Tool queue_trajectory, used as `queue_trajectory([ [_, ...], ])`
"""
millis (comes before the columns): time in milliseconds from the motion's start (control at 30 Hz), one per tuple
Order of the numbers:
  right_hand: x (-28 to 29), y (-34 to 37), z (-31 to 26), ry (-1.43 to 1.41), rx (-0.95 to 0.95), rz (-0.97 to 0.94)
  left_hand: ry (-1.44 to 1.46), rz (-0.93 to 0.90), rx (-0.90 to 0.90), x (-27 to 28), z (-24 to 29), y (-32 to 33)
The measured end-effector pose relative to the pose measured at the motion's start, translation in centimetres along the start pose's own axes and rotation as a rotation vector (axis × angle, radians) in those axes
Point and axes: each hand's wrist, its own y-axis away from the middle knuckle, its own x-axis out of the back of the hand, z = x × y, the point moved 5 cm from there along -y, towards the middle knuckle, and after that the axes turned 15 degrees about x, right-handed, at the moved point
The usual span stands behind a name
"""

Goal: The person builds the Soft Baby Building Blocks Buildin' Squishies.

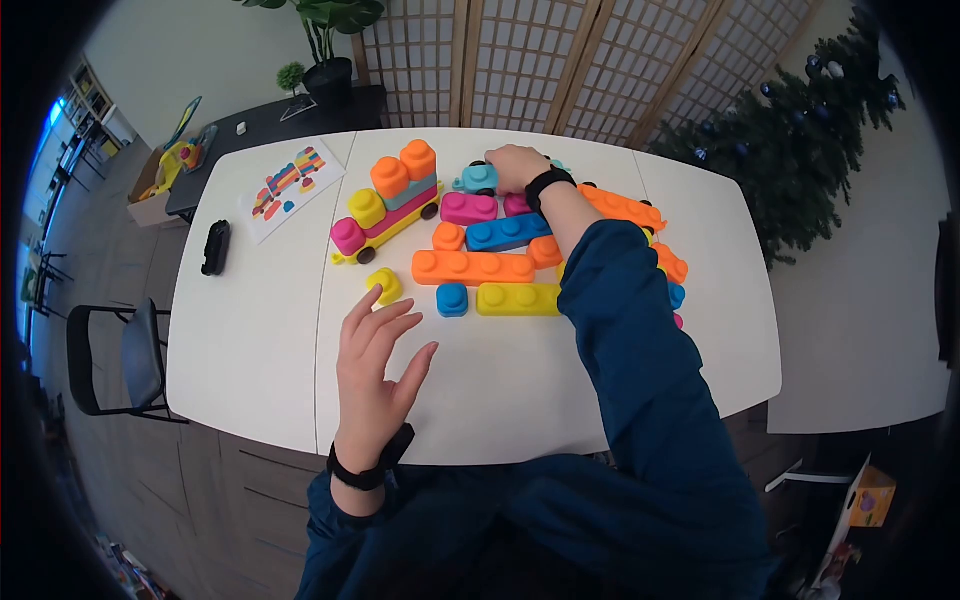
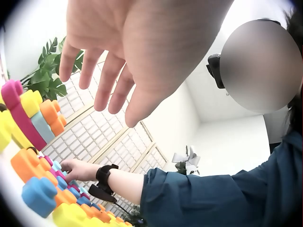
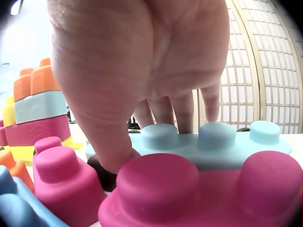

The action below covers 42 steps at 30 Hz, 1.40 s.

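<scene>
The right hand [image 1: 519,170] grips a pale-blue base [image 1: 479,178] beyond the yellow bar [image 1: 518,299]; the relaxed left hand [image 1: 378,365] hovers left of the bar.

This looks like a home or office room, with toy blocks [image 1: 475,267] on a white desk [image 1: 250,350], a plant [image 1: 338,25], a folding screen [image 1: 520,60] and a Christmas tree [image 1: 790,150].

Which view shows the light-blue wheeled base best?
The right wrist view: the light-blue wheeled base appears largest, three studs visible. The head view shows it either side of the right hand; the left wrist view, only a small part.
</scene>
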Motion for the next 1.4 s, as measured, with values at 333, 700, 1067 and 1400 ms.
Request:
queue_trajectory([
  [333,9.0,10.7,-2.7,0.140,0.145,0.406,0.010,0.013,0.018,0.5,-2.1,-0.4],
  [700,0.2,23.0,-17.4,-0.188,0.363,0.208,0.001,-0.343,0.073,-4.5,-3.2,0.3],
  [1067,-5.7,22.3,-18.5,-0.135,0.292,0.212,-0.041,-0.500,0.075,-8.9,-3.4,1.8],
  [1400,-4.2,28.3,-15.0,-0.283,0.177,0.441,-0.073,-0.444,0.025,-9.3,-2.1,2.4],
])
